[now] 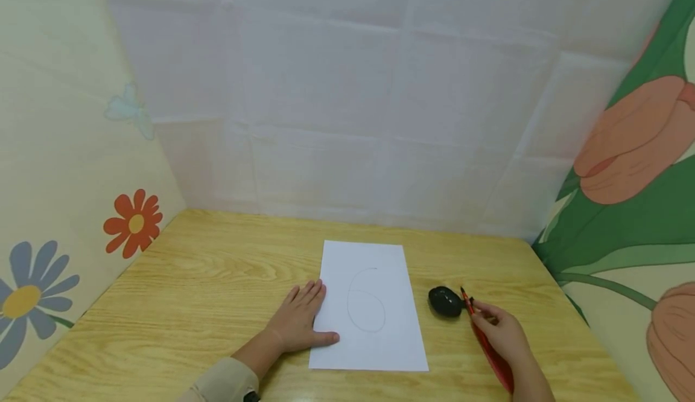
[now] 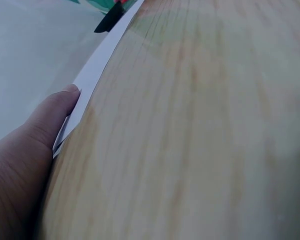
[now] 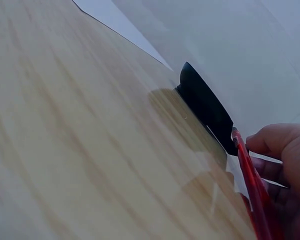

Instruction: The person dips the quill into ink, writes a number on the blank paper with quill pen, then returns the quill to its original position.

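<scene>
A sheet of white paper (image 1: 398,305) lies on the table, bearing a thin drawn line shaped like a 6. My left hand (image 1: 301,319) rests flat on its left edge, fingers straight and thumb spread over the near part. To the right of the paper, my right hand (image 1: 502,332) pinches a slim red pencil (image 3: 246,167) with a dark tip. Just left of those fingers sits a shiny black rounded object (image 1: 445,302) with a narrow end towards the hand; its kind is unclear. A wider red strip (image 1: 496,360) shows along the right hand, partly hidden by it.
The pale wood-grain table (image 1: 217,269) runs back to a white cloth (image 1: 353,118) with fold creases. Flower-printed panels stand at both sides, daisies (image 1: 133,224) on the left and large tulips (image 1: 632,142) on the right.
</scene>
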Demonstrator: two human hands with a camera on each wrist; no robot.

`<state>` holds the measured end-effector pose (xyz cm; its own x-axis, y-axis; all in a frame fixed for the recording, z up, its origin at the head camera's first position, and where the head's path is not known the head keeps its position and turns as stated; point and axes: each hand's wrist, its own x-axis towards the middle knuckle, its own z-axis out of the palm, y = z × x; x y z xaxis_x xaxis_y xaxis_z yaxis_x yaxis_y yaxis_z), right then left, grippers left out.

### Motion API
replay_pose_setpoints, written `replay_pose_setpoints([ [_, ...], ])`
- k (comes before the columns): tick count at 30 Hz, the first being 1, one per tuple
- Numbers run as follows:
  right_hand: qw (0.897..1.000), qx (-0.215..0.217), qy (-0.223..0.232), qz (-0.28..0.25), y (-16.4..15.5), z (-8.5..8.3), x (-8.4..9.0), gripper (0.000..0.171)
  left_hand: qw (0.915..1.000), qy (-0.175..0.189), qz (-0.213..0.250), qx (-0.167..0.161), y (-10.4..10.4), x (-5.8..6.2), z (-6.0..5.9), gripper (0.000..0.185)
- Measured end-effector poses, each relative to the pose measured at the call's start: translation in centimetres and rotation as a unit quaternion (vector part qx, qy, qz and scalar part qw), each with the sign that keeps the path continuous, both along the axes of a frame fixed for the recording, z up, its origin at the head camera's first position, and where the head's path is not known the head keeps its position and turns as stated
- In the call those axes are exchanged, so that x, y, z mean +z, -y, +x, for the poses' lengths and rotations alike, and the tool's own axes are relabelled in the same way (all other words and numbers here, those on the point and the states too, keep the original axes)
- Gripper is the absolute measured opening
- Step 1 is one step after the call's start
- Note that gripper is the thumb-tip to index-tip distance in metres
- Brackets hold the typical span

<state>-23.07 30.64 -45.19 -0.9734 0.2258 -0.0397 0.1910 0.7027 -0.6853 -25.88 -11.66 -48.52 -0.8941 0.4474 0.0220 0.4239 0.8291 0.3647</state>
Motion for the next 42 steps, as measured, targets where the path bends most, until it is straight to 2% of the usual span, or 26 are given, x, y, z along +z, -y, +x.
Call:
replay_pose_setpoints([
  [6,1.0,-0.01,0.009,0.002,0.1,0.1,0.2,0.045,1.0,0.006,0.005,-0.001,0.1,0.2,0.2,0.113],
  [12,1.0,-0.026,-0.001,0.007,-0.2,0.3,0.4,0.048,0.9999,0.008,0.009,-0.003,0.1,0.2,0.1,0.114],
  [17,0.999,-0.026,-0.028,-0.029,0.2,0.3,1.3,0.05,0.9995,0.011,0.029,-0.001,0.2,0.2,-0.1,0.111],
  [23,0.995,0.031,-0.095,-0.022,2.8,-0.5,2.7,0.044,0.9981,0.017,0.057,0.018,0.0,0.2,-1.2,0.104],
  [28,0.986,0.097,-0.132,-0.004,6.2,-2.8,3.7,0.044,0.9975,-0.001,0.061,0.035,-0.6,1.1,-2.6,0.1],
  [31,0.982,0.127,-0.136,0.03,8.5,-4.6,4.2,0.05,0.9976,-0.015,0.044,0.05,-1.1,1.9,-3.9,0.097],
  [35,0.972,0.154,-0.128,0.118,11.5,-6.7,4.4,0.059,0.9966,-0.033,0.012,0.075,-2.2,3.2,-5.7,0.093],
  [39,0.956,0.158,-0.116,0.22,13.7,-8.4,3.8,0.066,0.9937,-0.046,-0.019,0.1,-3.1,4.2,-6.9,0.089],
  [42,0.949,0.154,-0.098,0.258,14.7,-9.1,3.6,0.069,0.9916,-0.051,-0.035,0.114,-3.5,4.5,-7.4,0.088],
])
